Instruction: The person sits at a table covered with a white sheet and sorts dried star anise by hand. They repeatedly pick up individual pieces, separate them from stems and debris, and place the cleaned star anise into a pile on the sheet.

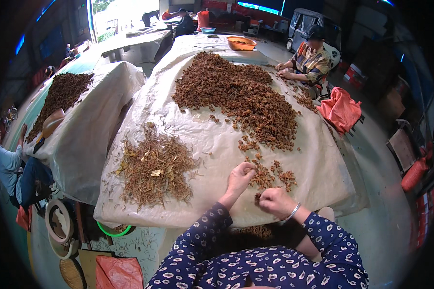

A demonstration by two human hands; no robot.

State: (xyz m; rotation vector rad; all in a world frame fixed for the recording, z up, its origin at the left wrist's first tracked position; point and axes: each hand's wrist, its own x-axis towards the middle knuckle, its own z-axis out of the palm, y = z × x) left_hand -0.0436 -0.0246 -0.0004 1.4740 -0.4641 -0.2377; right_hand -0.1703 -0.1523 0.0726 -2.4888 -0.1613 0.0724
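Note:
My left hand [241,177] is over the table, thumb and fingers pinched together beside a small cluster of dried star anise [263,177]. Whether anything sits in that pinch is too small to see. Close to the table's front edge, my right hand [279,203] has its fingers curled around a dark star anise piece [257,198], which shows at the fingertips. A large heap of reddish-brown star anise [231,90] spreads beyond both hands. Left of my left hand lies a loose pile of thin dry stalks [155,166] with a few pale leaves.
A whitish plastic sheet [217,195] covers the table. An orange basin [241,43] stands at its far end. At the right edge sits a person [311,61] near a red sack [341,110]. Left, another person [11,169] sits by a second covered table with a scoop [52,123].

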